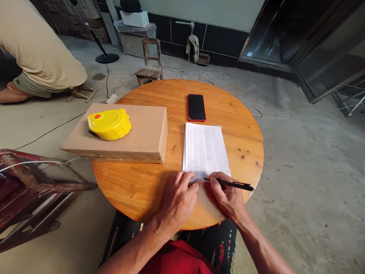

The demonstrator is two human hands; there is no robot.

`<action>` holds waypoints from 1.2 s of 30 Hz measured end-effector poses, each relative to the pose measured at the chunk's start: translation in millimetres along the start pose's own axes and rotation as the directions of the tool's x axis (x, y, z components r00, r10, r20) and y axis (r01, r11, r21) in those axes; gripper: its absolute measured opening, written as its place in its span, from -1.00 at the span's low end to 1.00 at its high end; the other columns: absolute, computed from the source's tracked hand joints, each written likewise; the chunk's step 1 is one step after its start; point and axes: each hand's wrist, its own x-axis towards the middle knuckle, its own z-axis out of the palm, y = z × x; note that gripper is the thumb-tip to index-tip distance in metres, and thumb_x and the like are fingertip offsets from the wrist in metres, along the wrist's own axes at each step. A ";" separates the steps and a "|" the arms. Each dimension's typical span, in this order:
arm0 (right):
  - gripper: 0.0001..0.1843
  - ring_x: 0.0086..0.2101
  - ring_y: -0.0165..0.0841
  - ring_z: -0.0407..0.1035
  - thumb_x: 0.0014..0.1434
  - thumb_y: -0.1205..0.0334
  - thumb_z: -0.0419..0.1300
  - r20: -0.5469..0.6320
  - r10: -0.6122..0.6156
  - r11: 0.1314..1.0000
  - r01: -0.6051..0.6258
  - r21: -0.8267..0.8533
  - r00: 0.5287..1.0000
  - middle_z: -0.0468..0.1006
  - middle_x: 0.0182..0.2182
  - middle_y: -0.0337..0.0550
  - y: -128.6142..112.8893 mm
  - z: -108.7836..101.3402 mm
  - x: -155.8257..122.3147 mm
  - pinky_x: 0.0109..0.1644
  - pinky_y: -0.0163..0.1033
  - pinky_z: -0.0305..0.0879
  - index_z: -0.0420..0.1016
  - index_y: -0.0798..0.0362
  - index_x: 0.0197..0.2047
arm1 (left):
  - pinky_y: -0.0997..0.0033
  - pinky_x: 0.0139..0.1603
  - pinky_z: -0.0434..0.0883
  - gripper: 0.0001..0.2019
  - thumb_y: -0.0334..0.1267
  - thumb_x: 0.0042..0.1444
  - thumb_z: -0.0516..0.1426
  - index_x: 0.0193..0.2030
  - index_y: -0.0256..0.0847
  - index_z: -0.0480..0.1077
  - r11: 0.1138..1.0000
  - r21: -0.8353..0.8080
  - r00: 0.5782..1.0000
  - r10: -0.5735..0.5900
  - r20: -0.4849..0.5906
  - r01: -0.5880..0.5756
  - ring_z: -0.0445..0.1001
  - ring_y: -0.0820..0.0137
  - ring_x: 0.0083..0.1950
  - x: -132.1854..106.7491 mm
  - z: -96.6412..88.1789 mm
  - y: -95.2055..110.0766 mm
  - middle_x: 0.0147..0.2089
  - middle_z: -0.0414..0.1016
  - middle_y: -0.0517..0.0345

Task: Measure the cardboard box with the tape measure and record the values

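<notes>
A white sheet of paper (203, 148) covered in rows of small handwriting lies on the round wooden table (137, 190), with more sheets visible under its left edge. My right hand (228, 196) is closed around a black pen (235, 185), whose tip touches or nearly touches the paper near its bottom edge. At the lower left corner of the sheet rests my left hand (181, 194), fingers loosely bent and thumb apart, holding nothing. Just beyond the paper is a dark-screened phone (196, 107) in a red case.
A cardboard box (142, 129) sits at the table's left, bearing a yellow plastic case with a red button (110, 123). Wooden chairs stand behind (151, 64) and at left (37, 186). Another person (40, 49) sits at upper left. Cables cross the floor.
</notes>
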 end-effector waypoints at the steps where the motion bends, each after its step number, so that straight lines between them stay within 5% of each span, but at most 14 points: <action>1: -0.80 -0.57 -0.42 0.32 0.23 0.25 0.09 0.004 -0.001 1.000 0.001 0.003 1.000 0.48 -0.58 -0.25 0.2 -0.1 -0.3 -0.48 -0.34 0.25 0.49 0.08 -0.37 | 0.12 -0.06 0.47 -0.70 -0.57 0.13 0.08 -0.08 -0.24 0.51 1.000 -0.001 1.000 0.002 -0.002 -0.002 0.38 0.19 -0.04 -0.2 0.0 0.1 -0.07 0.47 -0.02; 16: -0.78 -0.64 -0.45 0.20 0.25 0.21 0.06 -0.016 0.063 0.997 -0.062 0.053 0.998 0.34 -0.66 -0.33 2.7 -1.2 -3.6 -0.56 -0.34 0.17 0.47 0.06 -0.36 | 0.12 -0.05 0.45 -0.69 -0.57 0.14 0.08 -0.05 -0.23 0.51 1.000 -0.003 1.000 0.002 0.001 -0.002 0.37 0.19 -0.04 -2.1 1.2 -0.9 -0.07 0.46 -0.02; 36: -0.79 -0.54 -0.42 0.31 0.23 0.24 0.07 0.001 0.029 0.999 -0.029 0.027 1.000 0.47 -0.55 -0.24 4.1 -1.2 -2.6 -0.45 -0.33 0.25 0.47 0.07 -0.39 | 0.14 -0.05 0.45 -0.71 -0.55 0.14 0.08 -0.07 -0.24 0.51 1.000 0.001 1.000 0.001 0.008 -0.001 0.38 0.18 -0.04 -0.9 1.9 -2.0 -0.06 0.46 -0.01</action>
